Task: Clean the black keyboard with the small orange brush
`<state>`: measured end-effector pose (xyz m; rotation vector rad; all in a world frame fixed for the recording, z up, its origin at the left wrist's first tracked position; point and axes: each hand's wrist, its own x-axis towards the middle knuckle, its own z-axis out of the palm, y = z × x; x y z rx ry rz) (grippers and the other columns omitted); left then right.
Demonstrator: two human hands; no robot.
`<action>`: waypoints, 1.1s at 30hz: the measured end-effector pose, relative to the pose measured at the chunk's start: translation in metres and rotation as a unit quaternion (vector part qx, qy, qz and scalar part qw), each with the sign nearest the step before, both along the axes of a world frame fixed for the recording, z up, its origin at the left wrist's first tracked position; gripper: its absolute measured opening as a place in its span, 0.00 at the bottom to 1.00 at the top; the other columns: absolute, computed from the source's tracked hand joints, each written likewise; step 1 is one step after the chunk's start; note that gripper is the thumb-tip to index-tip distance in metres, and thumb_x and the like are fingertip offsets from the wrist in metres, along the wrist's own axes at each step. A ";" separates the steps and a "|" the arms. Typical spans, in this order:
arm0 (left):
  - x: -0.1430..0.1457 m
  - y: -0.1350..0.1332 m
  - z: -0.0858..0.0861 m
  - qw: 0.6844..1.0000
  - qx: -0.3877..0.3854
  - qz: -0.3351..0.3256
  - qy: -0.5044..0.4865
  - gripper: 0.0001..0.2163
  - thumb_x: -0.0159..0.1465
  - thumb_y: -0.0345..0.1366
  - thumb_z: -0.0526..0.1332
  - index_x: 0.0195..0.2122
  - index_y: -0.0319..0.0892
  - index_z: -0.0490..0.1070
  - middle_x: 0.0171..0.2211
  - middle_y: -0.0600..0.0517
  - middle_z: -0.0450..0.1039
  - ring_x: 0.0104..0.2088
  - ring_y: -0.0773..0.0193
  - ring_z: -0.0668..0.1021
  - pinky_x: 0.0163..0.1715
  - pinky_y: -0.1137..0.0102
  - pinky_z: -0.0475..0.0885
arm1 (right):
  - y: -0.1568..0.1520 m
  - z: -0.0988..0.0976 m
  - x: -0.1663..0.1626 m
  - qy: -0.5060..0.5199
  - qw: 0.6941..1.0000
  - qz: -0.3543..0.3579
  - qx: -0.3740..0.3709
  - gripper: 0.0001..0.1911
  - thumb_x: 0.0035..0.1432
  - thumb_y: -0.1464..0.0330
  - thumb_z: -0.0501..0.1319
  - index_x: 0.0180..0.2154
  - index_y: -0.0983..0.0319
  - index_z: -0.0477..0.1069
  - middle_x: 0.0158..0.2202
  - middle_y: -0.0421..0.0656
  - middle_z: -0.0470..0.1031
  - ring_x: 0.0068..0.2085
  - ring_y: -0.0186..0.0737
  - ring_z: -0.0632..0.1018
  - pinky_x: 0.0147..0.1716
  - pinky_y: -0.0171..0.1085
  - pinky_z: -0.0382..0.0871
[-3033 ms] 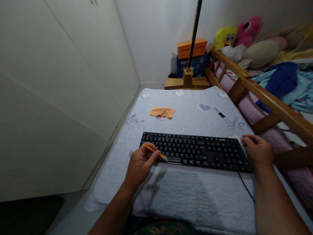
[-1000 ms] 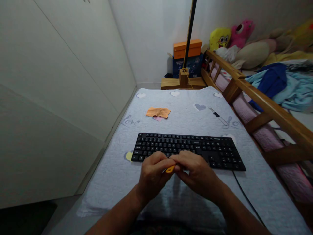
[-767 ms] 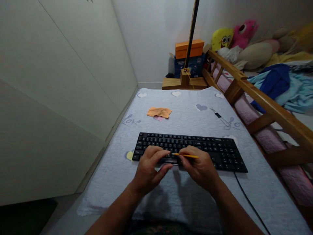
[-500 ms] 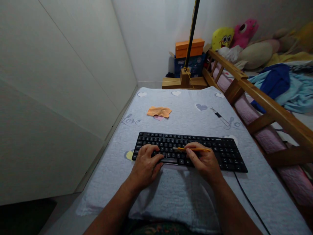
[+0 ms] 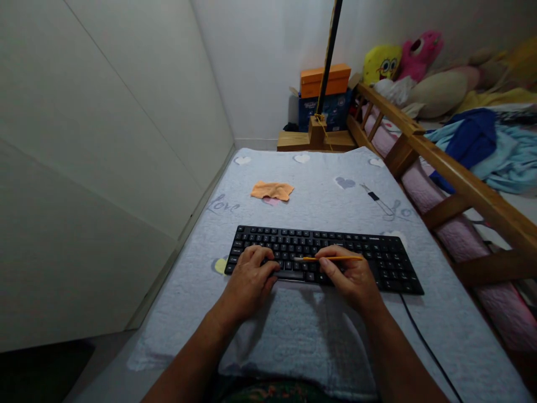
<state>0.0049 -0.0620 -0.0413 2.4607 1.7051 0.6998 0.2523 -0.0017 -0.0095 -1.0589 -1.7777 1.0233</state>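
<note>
A black keyboard [image 5: 356, 246] lies across the cloth-covered surface in front of me. My left hand [image 5: 254, 274] presses down on its left part, fingers curled together over the keys and thumb by the space bar. In my right hand [image 5: 346, 271] is a small paintbrush [image 5: 310, 259] with a thin orange handle, pinched between thumb and fingertips. The brush lies almost level, its pale tip pointing left at the middle keys. Some keys are hidden under both hands.
An orange cloth [image 5: 272, 191] lies beyond the keyboard. Farther right is a thin looped wire-like item with a black clip [image 5: 373, 196]. The keyboard's cable [image 5: 423, 336] runs toward me. A wooden bed rail [image 5: 470, 173] borders the right side, a pale panel [image 5: 126, 196] the left.
The brush tip has shifted slightly left and down over the keys, and the handle is a little more level. My left hand stays on the same part of the keyboard.
</note>
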 end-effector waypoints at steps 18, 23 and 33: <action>-0.004 0.016 0.011 0.997 -0.047 -0.065 -0.014 0.07 0.59 0.25 0.67 0.37 0.43 0.77 0.41 0.48 0.74 0.48 0.53 0.71 0.51 0.57 0.72 | -0.001 -0.005 0.000 0.014 0.999 0.016 -0.032 0.10 0.62 0.65 0.62 0.33 0.62 0.80 0.27 0.42 0.77 0.28 0.38 0.76 0.27 0.34 0.67; -0.003 0.014 0.017 0.996 -0.065 -0.057 0.009 0.08 0.60 0.25 0.67 0.39 0.42 0.78 0.43 0.47 0.74 0.49 0.53 0.72 0.52 0.57 0.72 | -0.001 -0.006 0.000 0.009 0.999 0.021 -0.037 0.10 0.62 0.64 0.62 0.34 0.62 0.80 0.27 0.43 0.77 0.28 0.38 0.76 0.26 0.34 0.67; 0.000 0.012 0.026 0.994 -0.075 -0.043 0.072 0.05 0.60 0.25 0.68 0.35 0.42 0.78 0.41 0.47 0.74 0.49 0.52 0.73 0.52 0.55 0.72 | -0.003 -0.007 -0.004 0.008 0.999 0.035 -0.041 0.10 0.62 0.65 0.62 0.34 0.62 0.80 0.27 0.42 0.78 0.27 0.37 0.76 0.26 0.34 0.67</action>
